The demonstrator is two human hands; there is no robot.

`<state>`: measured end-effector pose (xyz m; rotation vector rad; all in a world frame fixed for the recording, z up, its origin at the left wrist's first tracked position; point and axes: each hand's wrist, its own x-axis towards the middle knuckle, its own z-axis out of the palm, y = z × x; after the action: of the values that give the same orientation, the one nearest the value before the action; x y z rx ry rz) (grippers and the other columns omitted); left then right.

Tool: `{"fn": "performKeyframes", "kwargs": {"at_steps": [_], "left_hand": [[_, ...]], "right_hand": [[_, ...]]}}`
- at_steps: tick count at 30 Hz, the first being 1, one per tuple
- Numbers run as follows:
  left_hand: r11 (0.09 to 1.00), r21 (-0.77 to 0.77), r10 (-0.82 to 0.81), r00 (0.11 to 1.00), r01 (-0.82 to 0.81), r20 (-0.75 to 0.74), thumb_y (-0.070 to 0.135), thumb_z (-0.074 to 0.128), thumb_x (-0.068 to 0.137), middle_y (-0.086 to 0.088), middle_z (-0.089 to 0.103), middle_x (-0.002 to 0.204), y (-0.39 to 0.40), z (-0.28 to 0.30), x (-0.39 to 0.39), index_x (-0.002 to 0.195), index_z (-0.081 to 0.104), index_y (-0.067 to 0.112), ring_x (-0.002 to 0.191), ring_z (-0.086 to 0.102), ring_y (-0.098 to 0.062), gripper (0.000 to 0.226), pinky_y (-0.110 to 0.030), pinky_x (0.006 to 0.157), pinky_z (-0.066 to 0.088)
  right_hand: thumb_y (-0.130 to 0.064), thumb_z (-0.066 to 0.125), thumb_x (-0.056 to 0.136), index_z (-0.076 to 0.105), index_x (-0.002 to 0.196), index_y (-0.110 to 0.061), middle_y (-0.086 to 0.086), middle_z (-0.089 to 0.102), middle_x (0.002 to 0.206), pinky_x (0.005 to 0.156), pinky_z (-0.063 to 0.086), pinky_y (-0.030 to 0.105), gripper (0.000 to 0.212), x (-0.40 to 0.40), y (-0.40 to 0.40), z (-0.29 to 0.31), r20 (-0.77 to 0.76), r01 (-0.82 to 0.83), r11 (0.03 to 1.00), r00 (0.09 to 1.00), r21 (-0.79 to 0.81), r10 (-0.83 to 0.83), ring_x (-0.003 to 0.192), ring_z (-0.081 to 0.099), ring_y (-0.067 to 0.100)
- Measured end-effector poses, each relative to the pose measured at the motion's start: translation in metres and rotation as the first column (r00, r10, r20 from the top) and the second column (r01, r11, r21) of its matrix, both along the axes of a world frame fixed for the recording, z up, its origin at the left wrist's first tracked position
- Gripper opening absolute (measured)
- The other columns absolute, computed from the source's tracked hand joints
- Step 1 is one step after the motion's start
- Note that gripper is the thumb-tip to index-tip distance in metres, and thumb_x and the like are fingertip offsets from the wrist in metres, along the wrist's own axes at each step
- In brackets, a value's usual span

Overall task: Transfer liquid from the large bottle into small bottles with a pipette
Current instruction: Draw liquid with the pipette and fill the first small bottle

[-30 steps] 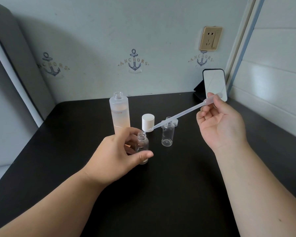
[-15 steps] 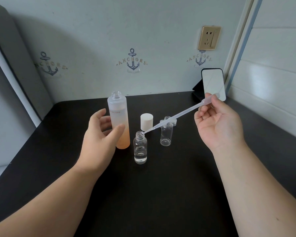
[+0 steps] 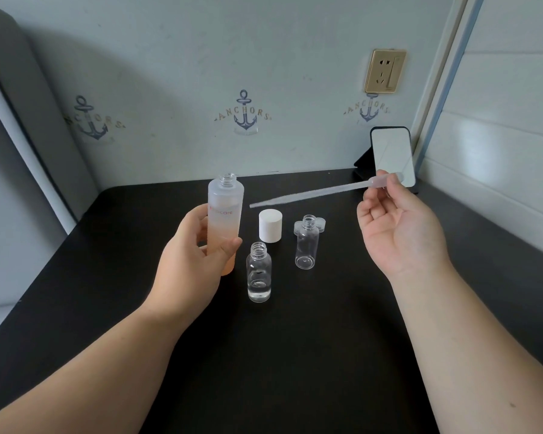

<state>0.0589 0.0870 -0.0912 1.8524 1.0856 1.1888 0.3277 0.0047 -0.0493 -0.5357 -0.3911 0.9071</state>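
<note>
The large frosted bottle (image 3: pixel 225 211), uncapped and holding peach liquid, stands on the black table. My left hand (image 3: pixel 195 255) grips its lower half. My right hand (image 3: pixel 398 227) pinches the bulb of a clear plastic pipette (image 3: pixel 311 194); the tip points left and hovers just right of the large bottle's shoulder. A small round bottle (image 3: pixel 259 272) with a little clear liquid stands open in front. A second small bottle (image 3: pixel 307 242), empty and open, stands to its right.
A white cap (image 3: pixel 270 225) stands behind the small bottles, and small clear caps (image 3: pixel 320 222) lie behind the empty one. A phone (image 3: pixel 392 156) leans on a stand at the back right corner. Walls close off the back and right.
My left hand let go of the small round bottle, moved left and took hold of the large bottle. The pipette tip rose from the small bottle's mouth toward the large bottle.
</note>
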Motion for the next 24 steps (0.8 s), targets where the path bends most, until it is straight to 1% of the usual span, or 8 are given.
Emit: {"fn": "performKeyframes", "kwargs": {"at_steps": [2, 4, 6, 8, 10, 17, 20, 24], "left_hand": [[1.000, 0.016, -0.001, 1.000, 0.001, -0.009, 0.034, 0.073, 0.090, 0.043, 0.056, 0.111, -0.0018, 0.0021, 0.0005, 0.113, 0.044, 0.071, 0.103, 0.055, 0.020, 0.052, -0.015, 0.077, 0.045], [0.999, 0.032, 0.007, 1.000, -0.006, -0.020, 0.032, 0.074, 0.090, 0.044, 0.056, 0.109, -0.0030, 0.0034, 0.0008, 0.105, 0.041, 0.078, 0.104, 0.053, 0.020, 0.058, -0.020, 0.081, 0.046], [0.999, 0.038, 0.008, 1.000, -0.007, -0.028, 0.031, 0.074, 0.090, 0.044, 0.055, 0.110, -0.0044, 0.0037, 0.0004, 0.105, 0.041, 0.079, 0.104, 0.056, 0.016, 0.060, -0.029, 0.086, 0.052], [0.999, 0.040, 0.004, 0.999, -0.003, -0.037, 0.031, 0.074, 0.090, 0.041, 0.056, 0.111, -0.0052, 0.0032, -0.0002, 0.107, 0.043, 0.077, 0.105, 0.060, 0.005, 0.058, -0.039, 0.089, 0.056], [0.999, 0.054, 0.007, 0.999, -0.004, -0.053, 0.031, 0.075, 0.090, 0.037, 0.057, 0.114, -0.0062, 0.0037, 0.0000, 0.114, 0.046, 0.072, 0.108, 0.061, -0.003, 0.056, -0.044, 0.091, 0.056], [0.989, 0.143, 0.036, 0.993, -0.020, -0.109, 0.027, 0.076, 0.089, 0.041, 0.052, 0.119, -0.0034, 0.0019, -0.0002, 0.126, 0.048, 0.058, 0.113, 0.055, 0.002, 0.056, -0.027, 0.092, 0.045], [0.986, 0.163, 0.041, 0.992, -0.021, -0.123, 0.026, 0.076, 0.088, 0.040, 0.052, 0.118, -0.0028, 0.0007, -0.0012, 0.125, 0.047, 0.059, 0.112, 0.052, 0.007, 0.057, -0.024, 0.089, 0.043], [0.984, 0.175, 0.049, 0.991, -0.026, -0.124, 0.025, 0.075, 0.088, 0.034, 0.055, 0.117, -0.0022, -0.0001, -0.0011, 0.130, 0.049, 0.056, 0.110, 0.053, 0.006, 0.058, -0.022, 0.087, 0.044]], "right_hand": [[-0.014, 0.068, 0.092, 0.069, 0.100, -0.006, 0.001, 0.074, 0.084, 0.069, 0.054, 0.022, 0.012, -0.0003, -0.0003, 0.0003, -0.001, 0.010, 1.000, 1.000, 0.016, -0.010, 0.073, 0.069, 0.011], [-0.014, 0.066, 0.094, 0.069, 0.100, -0.006, 0.001, 0.074, 0.085, 0.070, 0.055, 0.022, 0.011, -0.0006, -0.0001, 0.0003, 0.000, 0.023, 0.999, 1.000, 0.022, -0.023, 0.075, 0.070, 0.011], [-0.014, 0.065, 0.095, 0.070, 0.099, -0.007, 0.000, 0.074, 0.086, 0.070, 0.055, 0.022, 0.010, -0.0007, -0.0001, 0.0008, 0.004, 0.032, 0.999, 0.999, 0.021, -0.032, 0.076, 0.070, 0.011], [-0.015, 0.065, 0.096, 0.070, 0.099, -0.007, 0.000, 0.074, 0.087, 0.070, 0.054, 0.022, 0.010, -0.0004, -0.0005, 0.0015, 0.010, 0.034, 0.999, 0.999, 0.021, -0.034, 0.076, 0.070, 0.012], [-0.015, 0.065, 0.096, 0.070, 0.101, -0.007, 0.000, 0.074, 0.087, 0.071, 0.054, 0.022, 0.010, -0.0001, -0.0007, 0.0016, 0.014, 0.035, 0.999, 0.999, 0.023, -0.035, 0.076, 0.070, 0.012], [-0.012, 0.063, 0.098, 0.067, 0.103, -0.006, 0.000, 0.073, 0.084, 0.069, 0.052, 0.022, 0.009, 0.0008, -0.0013, 0.0027, 0.047, 0.069, 0.998, 0.997, 0.010, -0.069, 0.072, 0.067, 0.012], [-0.011, 0.063, 0.097, 0.069, 0.105, -0.006, 0.002, 0.072, 0.082, 0.068, 0.052, 0.022, 0.011, 0.0019, -0.0026, 0.0036, 0.032, 0.096, 0.995, 0.995, 0.018, -0.096, 0.069, 0.065, 0.011], [-0.011, 0.062, 0.098, 0.069, 0.108, -0.007, 0.002, 0.072, 0.082, 0.067, 0.052, 0.021, 0.013, 0.0050, -0.0035, 0.0049, 0.019, 0.121, 0.993, 0.992, 0.012, -0.121, 0.068, 0.065, 0.010]]}}
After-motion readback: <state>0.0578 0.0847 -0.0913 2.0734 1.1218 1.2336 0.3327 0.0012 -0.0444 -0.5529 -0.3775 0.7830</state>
